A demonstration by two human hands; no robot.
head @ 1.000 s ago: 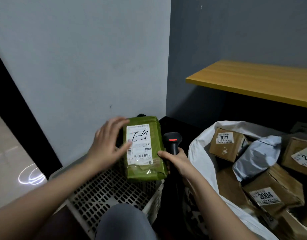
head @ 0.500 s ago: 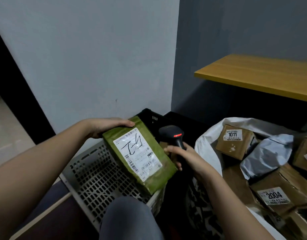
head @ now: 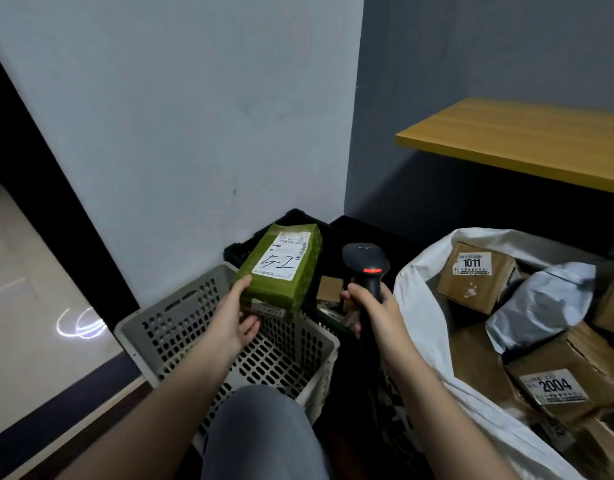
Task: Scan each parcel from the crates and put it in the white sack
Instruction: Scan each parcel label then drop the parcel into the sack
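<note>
Nearest, the grey crate [head: 229,344] sits low at the left and shows only its perforated floor and walls; no parcel is visible in the part of it that can be seen, so it looks emptied. Above its far rim the left hand [head: 234,320] grips the near end of the green parcel [head: 281,268], thumb on top and fingers curled under, with the white label facing up and tilted toward the right. Just beside it, a small gap apart, the right hand [head: 375,313] is wrapped around the handle of the black scanner [head: 366,263], whose head stands upright with a red light showing at its back. No scan beam is visible on the label, so whether this parcel has been read cannot be told; my judgement is that it is at the scanning step and not yet bagged.

To the right, the white sack [head: 420,306] stands open and is already well filled: a brown box marked 2004 [head: 555,389] nearest, a grey poly mailer [head: 541,303] lying across the middle, a brown box marked 1011 [head: 478,275] farther back, and more brown cartons around them at the right edge. That suggests most of the work is done.

Farther off, between the hands and beyond the grey crate, a black crate [head: 264,244] sits against the wall; a small brown box [head: 328,289] and other dim shapes show there, so at least 1 parcel appears left to scan.
</note>
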